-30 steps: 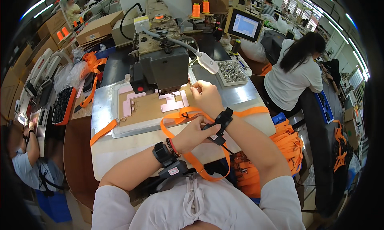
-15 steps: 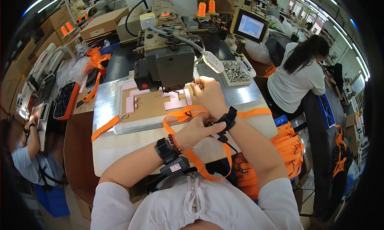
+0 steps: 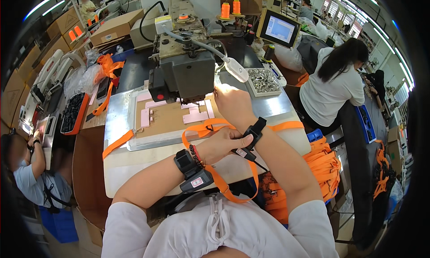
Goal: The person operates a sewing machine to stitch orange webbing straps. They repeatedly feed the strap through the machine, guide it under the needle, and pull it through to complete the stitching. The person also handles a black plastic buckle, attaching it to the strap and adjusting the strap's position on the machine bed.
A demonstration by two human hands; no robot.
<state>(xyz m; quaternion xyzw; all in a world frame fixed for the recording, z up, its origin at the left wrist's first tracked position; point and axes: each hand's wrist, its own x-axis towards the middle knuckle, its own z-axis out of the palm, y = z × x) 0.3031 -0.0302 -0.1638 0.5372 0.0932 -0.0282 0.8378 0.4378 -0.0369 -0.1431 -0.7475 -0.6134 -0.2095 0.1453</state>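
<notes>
Orange strap (image 3: 218, 181) lies in a loose loop at the near edge of the bench (image 3: 134, 164); its upper part, with a dark buckle (image 3: 209, 127), rests on the bench just beyond the left hand (image 3: 219, 147), and its lower part hangs over the edge toward the person's lap. Left hand: reaches across to the right wrist, thumb extended beside the black wristband (image 3: 254, 131), fingers partly hidden; cannot tell whether they grip the strap. Right hand (image 3: 234, 104): farther forward than the left, above and beyond the loop, fingers bent inward beside the sewing machine head (image 3: 187, 74); fingertips washed out by lamp (image 3: 235, 69) light, so grip cannot be told. A second orange length (image 3: 286, 125) runs rightward from behind the right wrist; unclear whether it joins the loop. Left of the hands: brown board (image 3: 165, 121) with pink pieces (image 3: 195, 118), and an orange strip (image 3: 118, 144) with a metal hook near its end. Right of the right hand: tray (image 3: 269, 95) of metal fittings. Beyond the bench's right side: heap of orange straps (image 3: 323, 161), below bench level.
</notes>
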